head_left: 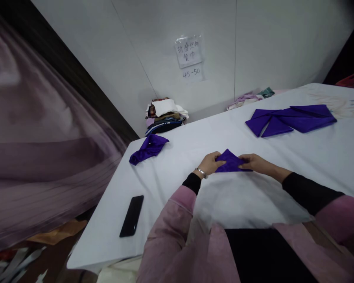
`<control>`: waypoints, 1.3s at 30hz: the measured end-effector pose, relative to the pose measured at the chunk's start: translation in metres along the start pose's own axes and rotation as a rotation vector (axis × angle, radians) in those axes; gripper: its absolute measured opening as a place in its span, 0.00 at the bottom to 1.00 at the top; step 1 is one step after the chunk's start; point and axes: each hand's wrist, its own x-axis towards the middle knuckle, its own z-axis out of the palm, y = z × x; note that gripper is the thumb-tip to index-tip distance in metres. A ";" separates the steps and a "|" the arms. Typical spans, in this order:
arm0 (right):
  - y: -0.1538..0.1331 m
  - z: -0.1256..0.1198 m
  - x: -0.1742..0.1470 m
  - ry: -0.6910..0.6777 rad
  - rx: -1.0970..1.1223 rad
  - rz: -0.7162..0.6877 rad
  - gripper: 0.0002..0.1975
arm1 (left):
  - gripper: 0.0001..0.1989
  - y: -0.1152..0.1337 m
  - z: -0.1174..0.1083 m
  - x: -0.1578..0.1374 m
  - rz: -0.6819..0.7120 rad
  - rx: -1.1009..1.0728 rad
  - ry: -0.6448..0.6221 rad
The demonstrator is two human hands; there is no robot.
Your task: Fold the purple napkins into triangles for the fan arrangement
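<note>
Between my two hands a purple cloth napkin is folded into a triangle, its peak pointing away from me, just over the white table. My left hand, with a silver bracelet at the wrist, pinches the left corner, thumb on top. At the right side my right hand grips the cloth between thumb and fingers, and a thin purple tip sticks out below it. The undersides of the fingers are hidden by the cloth.
A rolled purple cloth lies at the table's far left corner. Several folded purple cloths lie at the back right. A black phone rests near the left edge of the white table. Behind it stands a clothes stack.
</note>
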 end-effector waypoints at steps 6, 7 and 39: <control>-0.006 -0.002 0.008 0.343 -0.702 -0.397 0.09 | 0.09 -0.006 0.009 -0.020 0.461 0.565 -0.008; 0.000 0.002 0.005 0.318 -0.773 -0.443 0.10 | 0.09 -0.011 0.017 -0.028 0.489 0.614 -0.050; 0.041 0.007 -0.068 0.465 -0.469 -0.124 0.23 | 0.27 -0.024 0.093 -0.057 0.303 0.755 -0.157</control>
